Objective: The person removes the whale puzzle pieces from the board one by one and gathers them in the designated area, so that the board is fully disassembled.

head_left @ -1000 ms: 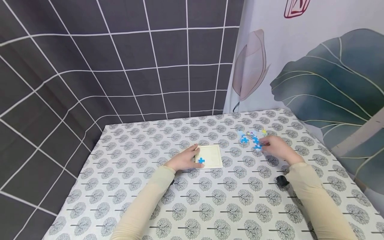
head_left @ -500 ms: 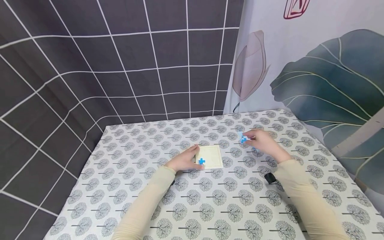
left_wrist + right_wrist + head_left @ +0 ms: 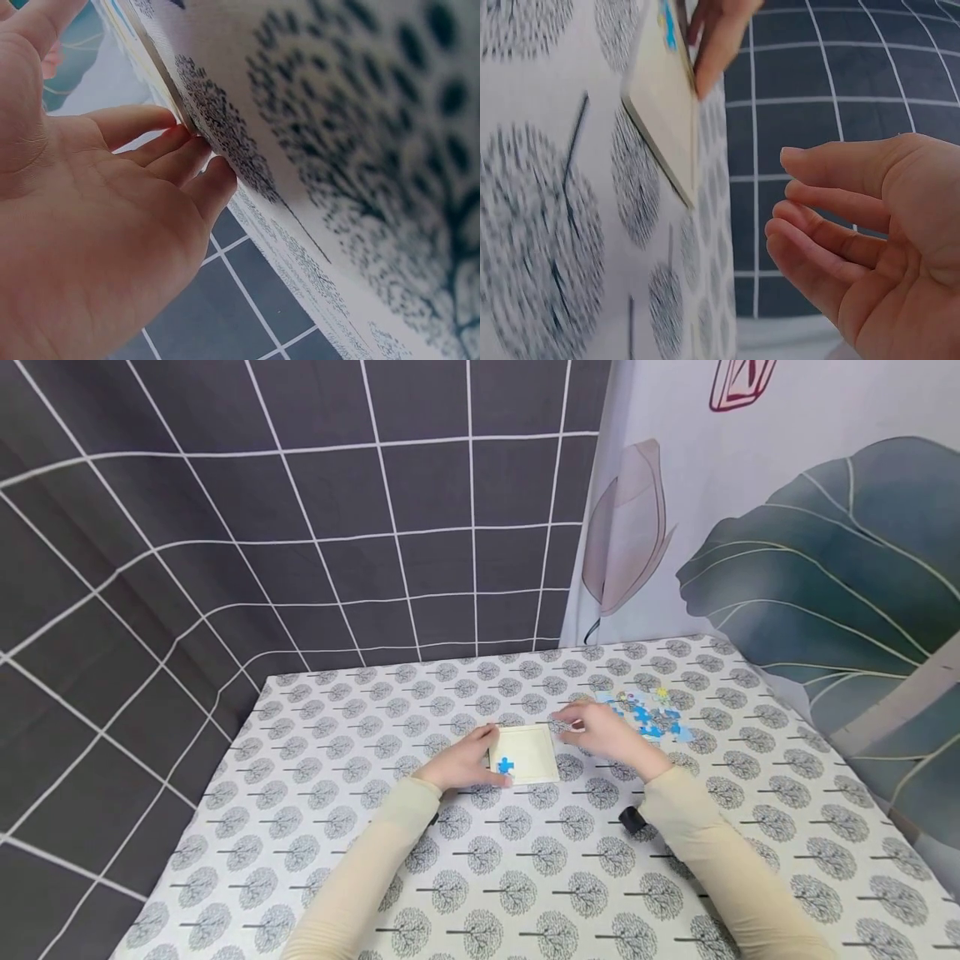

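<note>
A cream puzzle tray lies on the table with one blue jigsaw piece at its near left corner. My left hand holds the tray's left side, its thumb at the near edge and fingers by the far corner. In the left wrist view, bent fingertips meet the tray's edge. Just beyond the tray's right edge hovers my right hand. Its thumb and fingers stand apart in the right wrist view, with nothing seen between them. A loose group of blue jigsaw pieces lies behind it.
A white cloth with tree prints covers the table. A dark curtain with white grid lines hangs behind and left. On the right hangs a pale curtain with large leaf prints.
My right hand has moved left from the loose jigsaw pieces to the tray's right side, uncovering the pieces. My left hand and the tray stay in place.
</note>
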`<action>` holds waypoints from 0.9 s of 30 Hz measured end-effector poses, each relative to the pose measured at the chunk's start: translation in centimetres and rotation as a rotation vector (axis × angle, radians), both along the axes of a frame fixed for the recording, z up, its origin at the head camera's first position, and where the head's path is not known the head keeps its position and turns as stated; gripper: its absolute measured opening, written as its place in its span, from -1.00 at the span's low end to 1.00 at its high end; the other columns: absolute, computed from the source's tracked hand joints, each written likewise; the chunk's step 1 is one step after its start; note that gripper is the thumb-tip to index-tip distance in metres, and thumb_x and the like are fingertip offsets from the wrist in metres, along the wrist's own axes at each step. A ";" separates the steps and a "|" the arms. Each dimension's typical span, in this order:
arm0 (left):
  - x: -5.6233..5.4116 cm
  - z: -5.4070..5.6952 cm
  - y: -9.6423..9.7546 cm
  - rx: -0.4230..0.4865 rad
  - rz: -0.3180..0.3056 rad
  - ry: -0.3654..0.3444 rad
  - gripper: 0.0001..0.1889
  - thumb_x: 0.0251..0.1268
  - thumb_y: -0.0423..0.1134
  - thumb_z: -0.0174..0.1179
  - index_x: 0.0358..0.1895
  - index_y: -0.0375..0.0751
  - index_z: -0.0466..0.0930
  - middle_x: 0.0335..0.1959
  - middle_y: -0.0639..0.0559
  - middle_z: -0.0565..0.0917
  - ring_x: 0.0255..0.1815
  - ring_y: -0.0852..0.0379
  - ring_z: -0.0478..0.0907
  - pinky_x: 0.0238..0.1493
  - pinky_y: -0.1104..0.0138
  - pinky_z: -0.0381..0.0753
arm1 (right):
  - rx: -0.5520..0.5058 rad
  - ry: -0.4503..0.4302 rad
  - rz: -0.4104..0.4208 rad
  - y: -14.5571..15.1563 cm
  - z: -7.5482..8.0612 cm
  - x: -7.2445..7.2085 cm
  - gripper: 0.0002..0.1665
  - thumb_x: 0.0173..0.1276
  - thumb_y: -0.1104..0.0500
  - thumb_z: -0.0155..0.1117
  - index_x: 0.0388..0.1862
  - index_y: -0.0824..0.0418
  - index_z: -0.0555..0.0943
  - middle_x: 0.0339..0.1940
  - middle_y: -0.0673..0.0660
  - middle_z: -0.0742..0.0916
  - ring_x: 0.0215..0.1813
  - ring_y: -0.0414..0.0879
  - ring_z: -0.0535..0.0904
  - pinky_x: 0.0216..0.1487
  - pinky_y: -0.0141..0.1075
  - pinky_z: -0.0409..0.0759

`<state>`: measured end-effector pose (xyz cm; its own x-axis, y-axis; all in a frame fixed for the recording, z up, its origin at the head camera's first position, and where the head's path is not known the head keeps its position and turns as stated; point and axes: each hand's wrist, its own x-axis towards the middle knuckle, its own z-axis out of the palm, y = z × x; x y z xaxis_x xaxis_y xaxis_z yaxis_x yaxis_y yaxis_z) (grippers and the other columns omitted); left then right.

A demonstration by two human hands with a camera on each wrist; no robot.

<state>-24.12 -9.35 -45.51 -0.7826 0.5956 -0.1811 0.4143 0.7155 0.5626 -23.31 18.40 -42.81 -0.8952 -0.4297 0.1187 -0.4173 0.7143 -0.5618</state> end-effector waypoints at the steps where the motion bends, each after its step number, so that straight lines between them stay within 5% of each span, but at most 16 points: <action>1: 0.0 0.0 0.0 0.002 -0.001 -0.002 0.15 0.12 0.15 0.44 0.59 -0.38 -0.03 0.63 -0.23 0.02 0.61 -0.16 0.01 0.57 0.04 0.06 | 0.004 0.001 0.006 -0.3 -0.1 0.0 -0.54 0.37 0.19 0.35 0.20 0.36 0.63 0.17 0.33 0.68 0.07 0.21 0.66 0.11 0.04 0.66; 12: -0.3 -0.3 -0.2 0.005 -0.014 -0.005 0.16 0.11 0.20 0.43 0.60 -0.34 -0.04 0.63 -0.23 -0.02 0.62 -0.15 -0.03 0.57 0.01 0.03 | 0.003 -0.046 0.096 -3.7 -1.2 0.6 -0.60 0.32 0.20 0.39 0.11 0.33 0.68 -0.03 0.21 0.74 -0.06 0.02 0.68 0.00 -0.14 0.70; 27: 0.1 -0.3 -0.3 0.022 0.007 -0.030 0.18 0.09 0.19 0.45 0.60 -0.35 -0.05 0.65 -0.18 -0.05 0.63 -0.13 -0.06 0.57 0.01 0.03 | -0.023 -0.146 0.209 -6.4 -3.4 0.7 -0.63 0.25 0.22 0.42 0.04 0.31 0.72 -0.05 0.08 0.73 -0.09 -0.10 0.65 0.01 -0.23 0.67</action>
<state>-23.98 -9.62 -45.84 -0.7811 0.5942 -0.1918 0.3919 0.7057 0.5902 -22.65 12.00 -46.23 -0.7953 -0.6062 0.0066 -0.4681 0.6071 -0.6421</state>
